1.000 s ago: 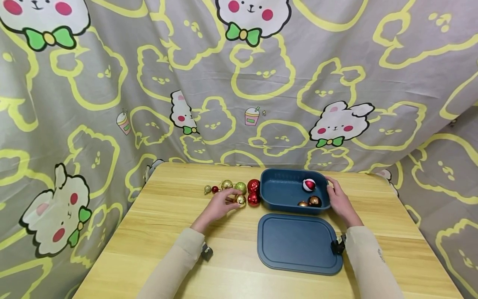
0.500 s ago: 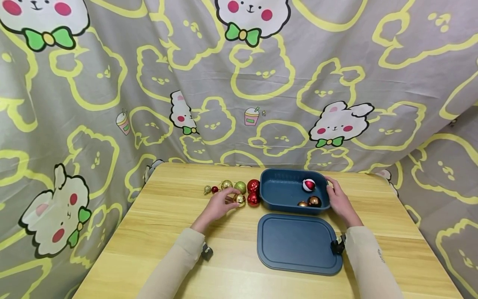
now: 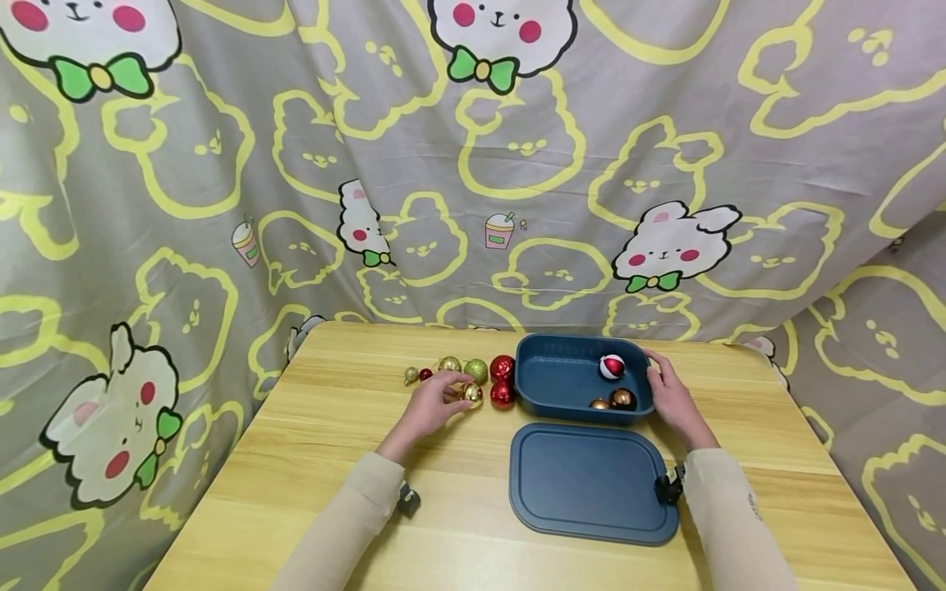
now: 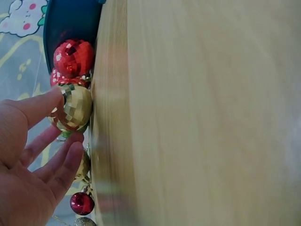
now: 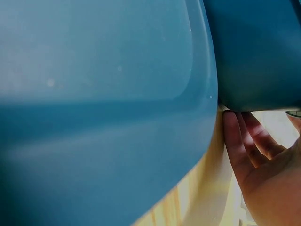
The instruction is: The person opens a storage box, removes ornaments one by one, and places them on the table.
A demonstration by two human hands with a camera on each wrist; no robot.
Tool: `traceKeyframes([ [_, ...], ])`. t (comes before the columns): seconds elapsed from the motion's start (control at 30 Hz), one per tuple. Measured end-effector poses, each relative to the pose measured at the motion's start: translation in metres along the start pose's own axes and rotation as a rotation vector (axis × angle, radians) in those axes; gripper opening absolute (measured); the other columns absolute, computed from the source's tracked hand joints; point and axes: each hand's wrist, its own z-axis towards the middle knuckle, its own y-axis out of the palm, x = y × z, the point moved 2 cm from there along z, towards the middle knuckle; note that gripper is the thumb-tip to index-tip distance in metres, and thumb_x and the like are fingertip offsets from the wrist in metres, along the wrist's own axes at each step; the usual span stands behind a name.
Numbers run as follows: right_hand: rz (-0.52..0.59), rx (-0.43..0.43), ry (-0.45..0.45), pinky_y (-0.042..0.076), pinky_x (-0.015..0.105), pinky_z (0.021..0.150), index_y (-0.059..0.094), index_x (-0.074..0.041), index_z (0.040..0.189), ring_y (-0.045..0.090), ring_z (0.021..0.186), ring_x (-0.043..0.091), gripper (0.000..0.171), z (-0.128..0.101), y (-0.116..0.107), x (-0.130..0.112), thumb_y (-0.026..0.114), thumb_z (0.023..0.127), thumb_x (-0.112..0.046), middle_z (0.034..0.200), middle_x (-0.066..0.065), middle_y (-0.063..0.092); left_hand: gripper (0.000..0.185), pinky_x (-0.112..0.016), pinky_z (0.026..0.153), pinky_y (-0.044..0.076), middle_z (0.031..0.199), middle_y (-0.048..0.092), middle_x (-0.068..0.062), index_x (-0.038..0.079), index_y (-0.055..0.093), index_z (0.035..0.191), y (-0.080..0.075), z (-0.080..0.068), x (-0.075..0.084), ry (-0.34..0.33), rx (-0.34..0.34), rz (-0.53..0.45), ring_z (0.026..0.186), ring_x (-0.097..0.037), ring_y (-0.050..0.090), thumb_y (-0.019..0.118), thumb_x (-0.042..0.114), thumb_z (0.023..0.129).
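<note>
My left hand (image 3: 432, 400) pinches a shiny gold bauble (image 3: 471, 395) between thumb and fingers. In the left wrist view this gold bauble (image 4: 77, 107) has mirror-like facets, with the thumb on its near side. Just right of it, two red baubles (image 3: 502, 394) sit against the left wall of a blue lidless box (image 3: 569, 408). My right hand (image 3: 674, 400) rests its fingers on the box's right end; in the right wrist view the straight fingers (image 5: 237, 141) touch the outer wall. Inside the box lie a red-and-white bauble (image 3: 611, 366) and two copper baubles (image 3: 623, 399).
Behind the left hand are a green bauble (image 3: 476, 371), another gold bauble (image 3: 449, 364), a small dark red bauble (image 3: 424, 374) and a small pale gold one (image 3: 411, 375). The blue lid (image 3: 591, 484) lies flat in front of the box. A patterned curtain (image 3: 473, 271) hangs behind the table.
The gold bauble has shifted slightly to the left with my left hand, away from the red baubles. My right hand and the box have stayed in place.
</note>
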Motion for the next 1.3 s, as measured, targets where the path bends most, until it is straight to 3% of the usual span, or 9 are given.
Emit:
traceKeyframes([
  [0.5, -0.005, -0.002, 0.002, 0.021, 0.071, 0.12, 0.017, -0.016, 0.167, 0.028, 0.148, 0.054, 0.058, 0.0, -0.001, 0.001, 0.023, 0.114, -0.041, 0.166, 0.031, 0.022, 0.047, -0.044, 0.092, 0.061, 0.133, 0.067, -0.01, 0.012, 0.067, 0.134, -0.009, 0.007, 0.008, 0.013, 0.041, -0.026, 0.115, -0.034, 0.068, 0.082, 0.018, 0.09],
  [0.77, -0.008, -0.002, -0.006, 0.021, 0.072, 0.12, 0.018, -0.014, 0.166, 0.027, 0.148, 0.055, 0.058, -0.001, -0.001, 0.0, 0.023, 0.114, -0.04, 0.166, 0.032, 0.023, 0.042, -0.054, 0.093, 0.056, 0.126, 0.069, -0.017, 0.011, 0.069, 0.131, -0.011, 0.016, 0.024, 0.135, 0.112, -0.037, 0.111, -0.039, 0.067, 0.08, 0.017, 0.091],
  [0.87, -0.013, 0.002, -0.008, 0.021, 0.072, 0.12, 0.018, -0.014, 0.166, 0.027, 0.148, 0.056, 0.058, 0.0, -0.002, 0.0, 0.023, 0.114, -0.04, 0.165, 0.032, 0.023, 0.04, -0.052, 0.089, 0.057, 0.124, 0.07, -0.017, 0.012, 0.069, 0.131, -0.006, 0.021, 0.036, 0.17, 0.126, -0.043, 0.108, -0.038, 0.067, 0.079, 0.015, 0.093],
  [1.1, -0.022, 0.0, -0.004, 0.021, 0.072, 0.12, 0.018, -0.016, 0.166, 0.028, 0.147, 0.056, 0.059, 0.0, -0.001, 0.0, 0.022, 0.114, -0.042, 0.165, 0.032, 0.023, 0.039, -0.051, 0.089, 0.058, 0.129, 0.068, -0.014, 0.011, 0.068, 0.134, 0.019, 0.033, 0.066, 0.239, 0.087, -0.099, 0.111, -0.035, 0.066, 0.075, 0.014, 0.096],
  [1.3, -0.02, 0.0, -0.002, 0.021, 0.072, 0.12, 0.018, -0.016, 0.166, 0.029, 0.147, 0.056, 0.058, 0.0, -0.001, 0.0, 0.022, 0.114, -0.042, 0.165, 0.032, 0.024, 0.04, -0.035, 0.084, 0.057, 0.127, 0.067, -0.005, 0.016, 0.065, 0.14, 0.04, 0.041, 0.091, 0.306, 0.037, -0.048, 0.107, -0.027, 0.066, 0.071, 0.022, 0.1],
])
